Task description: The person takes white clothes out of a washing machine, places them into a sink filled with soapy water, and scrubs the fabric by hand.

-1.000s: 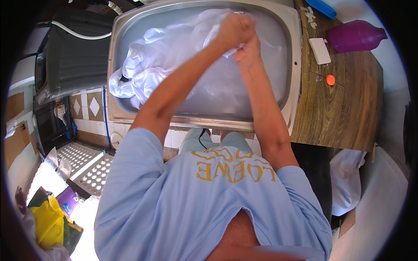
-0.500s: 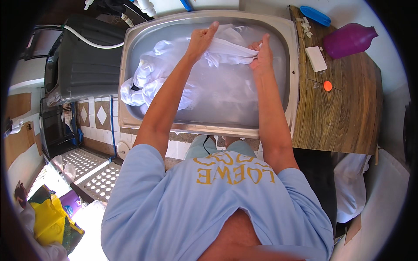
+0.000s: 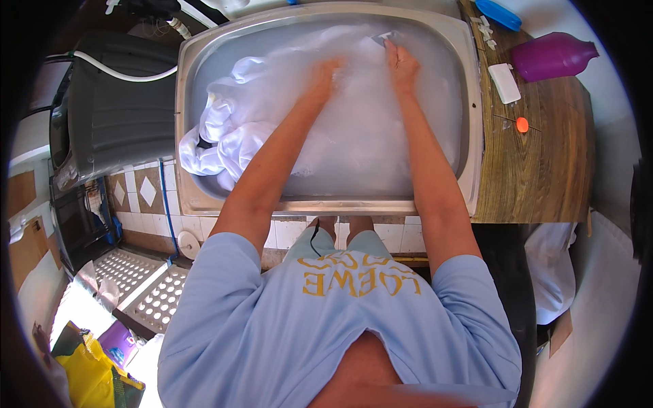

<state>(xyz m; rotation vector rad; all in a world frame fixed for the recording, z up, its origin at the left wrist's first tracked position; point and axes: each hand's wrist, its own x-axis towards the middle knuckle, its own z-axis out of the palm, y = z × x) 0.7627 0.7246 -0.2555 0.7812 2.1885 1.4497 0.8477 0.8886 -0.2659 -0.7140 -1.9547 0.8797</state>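
Both my arms reach into a large metal sink (image 3: pixel 326 204) full of cloudy soapy water. White cloth (image 3: pixel 231 129) lies in it, bunched at the left side and spread under the water toward the far end. My left hand (image 3: pixel 326 73) presses down on the submerged cloth near the middle of the far half. My right hand (image 3: pixel 403 64) lies a little to the right, fingers on the cloth by its far edge. Whether either hand grips the cloth or only presses on it, the water hides.
A wooden counter (image 3: pixel 544 163) flanks the sink on the right, with a purple bottle (image 3: pixel 552 56), a white soap bar (image 3: pixel 505 81), a small orange item (image 3: pixel 522 124) and a blue lid (image 3: pixel 498 13). A dark grey appliance (image 3: pixel 115 115) stands left; tiled wall and a perforated metal grate (image 3: pixel 136 292) lie below.
My hands held the cloth up together at the far end, then parted and pushed it down into the water; they now rest lower and the cloth lies flatter.
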